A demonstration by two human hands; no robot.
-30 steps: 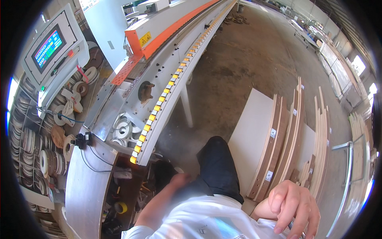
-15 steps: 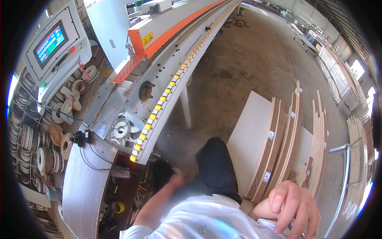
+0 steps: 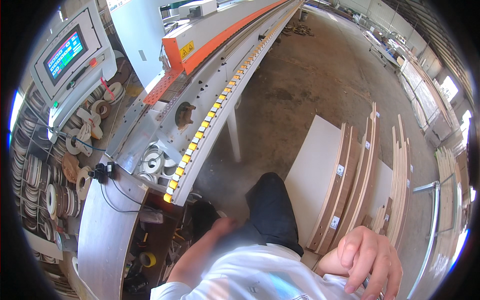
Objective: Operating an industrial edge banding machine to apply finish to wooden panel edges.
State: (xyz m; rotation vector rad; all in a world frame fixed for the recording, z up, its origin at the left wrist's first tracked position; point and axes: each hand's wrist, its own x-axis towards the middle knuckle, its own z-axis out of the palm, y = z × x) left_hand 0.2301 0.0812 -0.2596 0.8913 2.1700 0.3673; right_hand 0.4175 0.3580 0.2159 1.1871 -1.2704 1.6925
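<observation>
Left hand (image 3: 226,226) (blurred, finger state unclear) is by black cloth trousers (image 3: 272,210); right hand (image 3: 369,259), half-open, curls near long brown wooden boards (image 3: 351,162).

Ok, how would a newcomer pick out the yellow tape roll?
Beside the near end of the orange-trimmed machine is a broad grey panel. The yellow tape roll sits in the dark space along its right edge, left of the left hand. Its bright ring stands out from the dark clutter.
</observation>
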